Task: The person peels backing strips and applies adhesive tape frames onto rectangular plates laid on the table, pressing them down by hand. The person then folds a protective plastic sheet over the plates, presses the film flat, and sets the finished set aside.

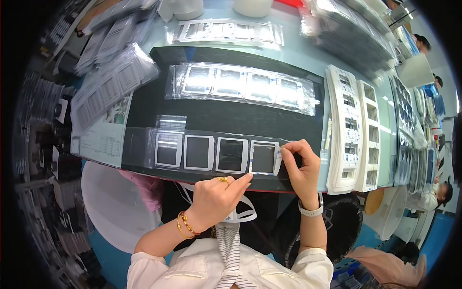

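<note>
A row of white rectangular frames lies on a clear strip along the near side of a black mat (231, 113). At the right end of that row is a white frame (278, 164) with small blue marks on its border. My right hand (304, 168) pinches at its upper right corner, thumb and index finger together. From below, my left hand (216, 200) meets the lower left corner with its fingertips, the other fingers curled. Whether the thumb is under the edge is hidden. Left of this one sit several similar frames, including a white frame (246, 156).
A plastic-wrapped strip of panels (240, 84) lies farther back on the mat. Stacked white frame strips (342, 178) stand at the right, clear-wrapped packs (115, 82) at the left. Below the table edge are a white tub (110, 212) and a black-lined bin (346, 221).
</note>
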A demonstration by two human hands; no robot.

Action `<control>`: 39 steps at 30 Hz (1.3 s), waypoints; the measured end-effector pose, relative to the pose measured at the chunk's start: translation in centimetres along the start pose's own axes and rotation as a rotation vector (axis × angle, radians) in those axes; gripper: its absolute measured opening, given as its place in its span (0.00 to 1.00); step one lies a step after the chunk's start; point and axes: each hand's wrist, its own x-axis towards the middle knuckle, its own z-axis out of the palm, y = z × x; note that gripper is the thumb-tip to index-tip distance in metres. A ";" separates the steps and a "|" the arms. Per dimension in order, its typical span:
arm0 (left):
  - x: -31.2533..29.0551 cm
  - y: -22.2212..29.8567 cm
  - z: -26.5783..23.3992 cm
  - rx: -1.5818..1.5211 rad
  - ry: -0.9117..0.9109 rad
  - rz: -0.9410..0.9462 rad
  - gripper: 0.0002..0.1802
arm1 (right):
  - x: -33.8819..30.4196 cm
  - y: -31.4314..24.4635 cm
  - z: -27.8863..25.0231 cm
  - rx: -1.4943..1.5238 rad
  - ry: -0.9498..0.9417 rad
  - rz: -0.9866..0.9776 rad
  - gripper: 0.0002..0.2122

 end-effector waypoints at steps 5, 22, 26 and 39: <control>0.1 0.1 0.1 0.045 -0.005 0.013 0.15 | 0.2 -0.5 0.1 -0.028 0.010 -0.004 0.03; 1.5 2.1 1.5 -0.039 -0.090 0.006 0.16 | 0.1 -0.5 0.1 -0.046 0.031 -0.041 0.03; 2.0 2.8 1.9 -0.034 -0.143 -0.004 0.16 | 0.2 -0.4 0.0 -0.069 0.025 -0.056 0.03; 1.5 2.4 2.1 -0.039 -0.131 0.050 0.17 | 0.4 -0.5 0.2 -0.118 0.020 -0.083 0.04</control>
